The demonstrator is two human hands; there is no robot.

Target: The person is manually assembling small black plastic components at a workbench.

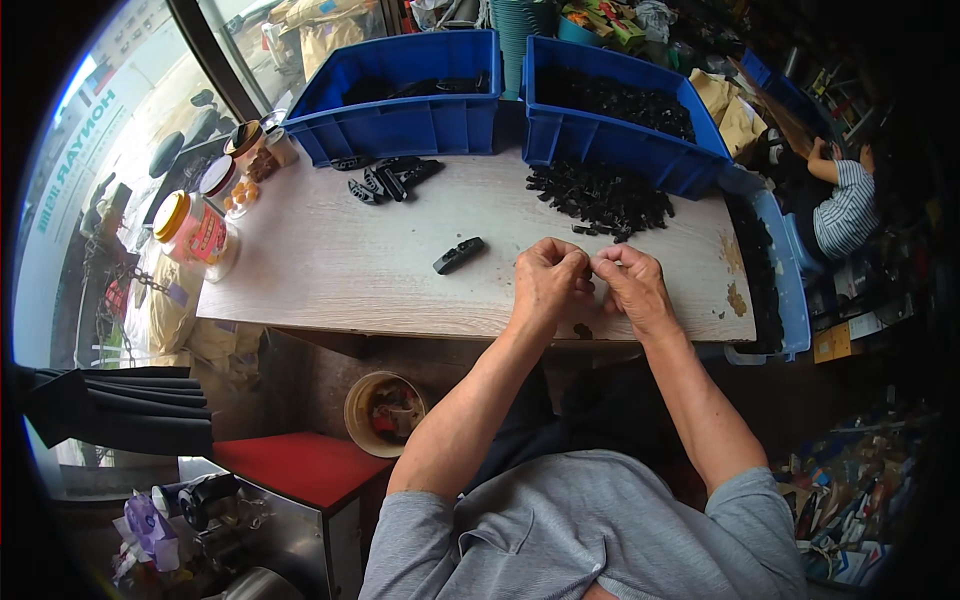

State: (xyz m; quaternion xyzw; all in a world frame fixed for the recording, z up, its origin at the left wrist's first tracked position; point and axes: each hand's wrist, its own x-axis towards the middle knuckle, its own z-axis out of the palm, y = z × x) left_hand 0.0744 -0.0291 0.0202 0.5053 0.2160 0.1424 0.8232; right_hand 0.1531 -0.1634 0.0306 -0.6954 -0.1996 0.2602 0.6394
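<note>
The left hand (pixel 541 287) and right hand (pixel 641 291) meet close together over the near edge of the pale wood-grain worktop (pixel 330 262), thumbs and forefingers pinched; whether a tiny piece sits between the fingertips I cannot tell. One long, narrow black part, apparently plastic, (pixel 459 255) lies alone just left of the left hand. A loose heap of small black pieces (pixel 600 200) lies beyond the hands, in front of the far-right blue rectangular plastic bin (pixel 622 141).

For this fine fingertip work, a light, square pinch probably serves best, with one hand steadying while the other adjusts. Working farther in from the edge would let a dropped piece land on the worktop.
</note>
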